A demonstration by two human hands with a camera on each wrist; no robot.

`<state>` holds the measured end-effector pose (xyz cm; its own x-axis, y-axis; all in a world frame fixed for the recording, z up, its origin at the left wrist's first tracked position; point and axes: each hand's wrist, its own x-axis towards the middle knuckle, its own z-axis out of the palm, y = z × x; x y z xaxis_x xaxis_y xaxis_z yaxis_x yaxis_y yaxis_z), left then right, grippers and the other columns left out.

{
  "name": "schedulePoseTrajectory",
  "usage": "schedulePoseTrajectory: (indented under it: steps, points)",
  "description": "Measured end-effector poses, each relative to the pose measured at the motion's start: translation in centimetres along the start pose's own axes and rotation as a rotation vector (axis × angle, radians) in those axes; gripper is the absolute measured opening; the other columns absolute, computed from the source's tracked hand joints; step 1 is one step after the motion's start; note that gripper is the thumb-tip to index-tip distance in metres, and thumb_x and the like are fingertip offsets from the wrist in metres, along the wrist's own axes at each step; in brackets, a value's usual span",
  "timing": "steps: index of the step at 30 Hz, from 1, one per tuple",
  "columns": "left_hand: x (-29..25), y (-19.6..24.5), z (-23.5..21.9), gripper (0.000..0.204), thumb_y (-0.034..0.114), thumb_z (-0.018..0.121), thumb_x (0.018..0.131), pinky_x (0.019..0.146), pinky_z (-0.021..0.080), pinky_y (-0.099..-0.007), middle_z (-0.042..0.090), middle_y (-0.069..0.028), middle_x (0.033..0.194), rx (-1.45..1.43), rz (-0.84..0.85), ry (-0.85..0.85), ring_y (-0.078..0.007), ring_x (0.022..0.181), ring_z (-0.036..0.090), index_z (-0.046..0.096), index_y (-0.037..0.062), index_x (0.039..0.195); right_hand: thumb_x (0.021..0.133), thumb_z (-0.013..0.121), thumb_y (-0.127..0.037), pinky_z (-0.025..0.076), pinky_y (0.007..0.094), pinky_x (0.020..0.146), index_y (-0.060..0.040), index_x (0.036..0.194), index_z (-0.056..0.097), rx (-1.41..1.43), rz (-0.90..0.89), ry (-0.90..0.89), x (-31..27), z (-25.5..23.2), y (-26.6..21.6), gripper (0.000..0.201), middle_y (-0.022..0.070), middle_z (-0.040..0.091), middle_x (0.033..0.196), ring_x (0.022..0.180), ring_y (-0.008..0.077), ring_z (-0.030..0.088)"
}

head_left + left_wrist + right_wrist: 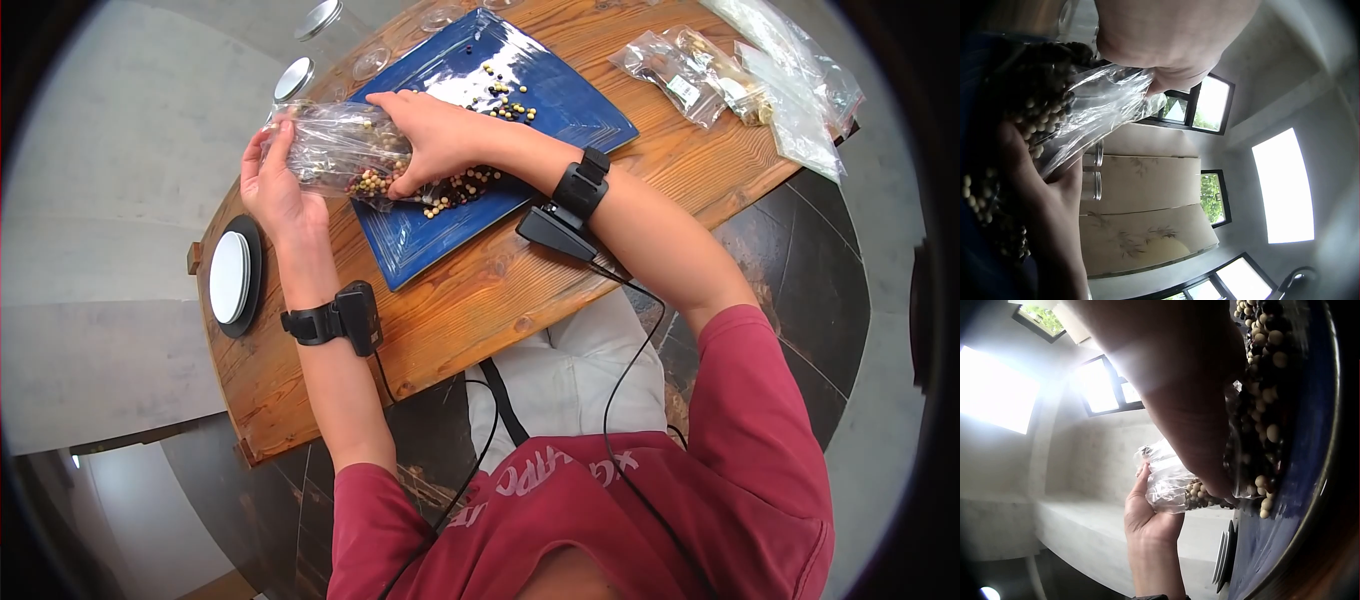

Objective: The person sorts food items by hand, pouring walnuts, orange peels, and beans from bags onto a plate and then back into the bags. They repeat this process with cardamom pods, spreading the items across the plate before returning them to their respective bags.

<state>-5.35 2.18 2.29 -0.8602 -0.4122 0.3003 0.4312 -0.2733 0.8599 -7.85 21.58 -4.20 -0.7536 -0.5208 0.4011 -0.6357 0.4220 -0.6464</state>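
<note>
A clear plastic bag point(335, 140) with mixed beans inside lies tilted across the left edge of a square blue plate point(580, 105). My left hand point(282, 195) grips the bag's gathered far end, thumb on top. Nearer the plate, my right hand point(445, 135) holds the bag's other end between thumb and fingers. Loose cream, black and reddish beans point(465, 190) are heaped on the plate just below it. In the right wrist view, beans point(1266, 406) lie right beside the right hand point(1191, 406). More small beans point(510, 108) are scattered toward the plate's far side.
Glass jars with silver lids point(294, 78) stand beyond the bag at the table's left edge. White plates point(230, 278) rest on a dark one at the left. Small packed bags point(680, 80) and empty plastic bags point(800, 110) lie at the right of the wooden table point(470, 310).
</note>
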Motion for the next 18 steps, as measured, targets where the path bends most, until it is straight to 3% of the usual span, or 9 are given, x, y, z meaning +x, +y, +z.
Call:
schedulePoseTrajectory:
  steps: [6,18]
  points:
    - [0.0,-0.1,0.3,0.026,-0.010,0.071,0.089,0.091,0.062,-0.0387,0.071,-0.0152,0.108,-0.032,-0.053,-0.005,-0.0251,0.102,0.071,0.059,0.0031,0.107,0.062,0.095,-0.038,0.042,0.0413,0.113,0.0070,0.152,0.033,0.012,0.033,-0.055,-0.3,-0.9,-0.8,0.118,0.0300,0.050,0.142,0.134,0.0411,0.050]
    - [0.1,0.4,2.0,0.027,-0.008,0.072,0.089,0.092,0.061,-0.0396,0.071,-0.0162,0.110,-0.042,-0.075,-0.090,-0.0257,0.103,0.071,0.059,0.0030,0.110,0.063,0.097,-0.038,0.045,0.0391,0.110,0.0063,0.147,0.040,0.143,-0.031,0.028,0.1,-0.4,-0.3,0.110,0.0268,0.058,0.136,0.128,0.0368,0.057]
